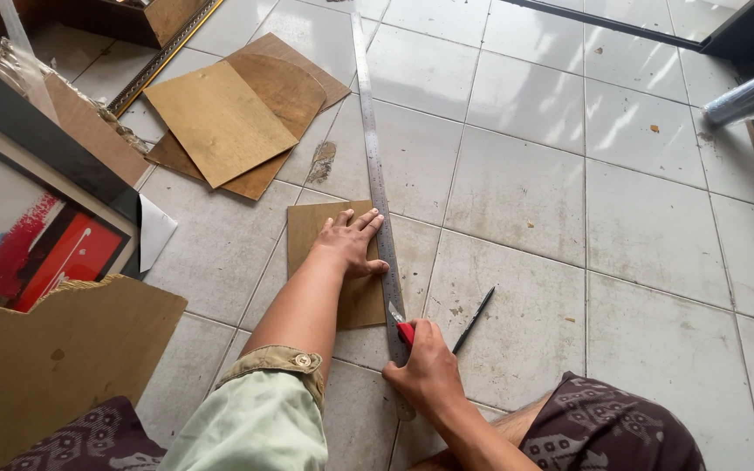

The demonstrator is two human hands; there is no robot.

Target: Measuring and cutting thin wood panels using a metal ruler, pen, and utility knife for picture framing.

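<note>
- Your left hand (353,244) lies flat, fingers spread, grasping nothing, and presses the brown board piece (329,262) and the long steel ruler (378,187) onto the tiled floor (569,218)
- Your right hand (425,371) has its grip clenched on a red utility knife (401,327), blade against the ruler's right edge at the board's near corner
- A black pen (473,320) lies just right of the knife
- More brown boards (233,118) lie stacked well beyond, to the left

head cam | looks steeply down | close over floor (569,174) | far edges perhaps cropped
</note>
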